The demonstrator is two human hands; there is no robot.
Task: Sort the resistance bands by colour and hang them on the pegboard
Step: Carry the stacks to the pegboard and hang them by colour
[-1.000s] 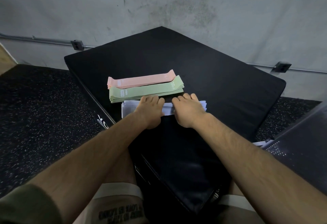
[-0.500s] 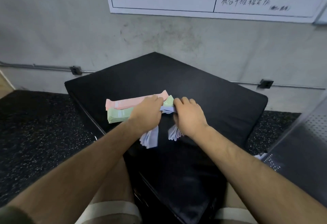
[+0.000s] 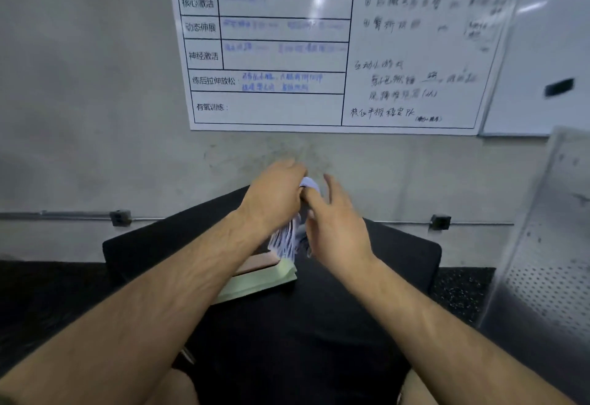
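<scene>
Resistance bands [image 3: 271,273] sorted, seemingly: pink stack [image 3: 255,264] and green stack [image 3: 252,288] down, lavender bunch [image 3: 287,240] gripped in left hand [image 3: 274,200], right hand [image 3: 335,229] open beside. Nothing visible on pegboard [image 3: 549,277] yet.

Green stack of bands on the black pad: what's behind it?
A pink stack lies just behind the green stack. The left forearm covers most of both, and lilac bands hanging from the left hand hide the pink stack's right end.

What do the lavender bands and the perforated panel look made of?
The lavender bands: thin, matte, probably latex or rubber; they droop limply in layers from the left hand. The perforated panel: likely painted sheet metal; flat, pale grey, regular small holes, though blurred.
</scene>
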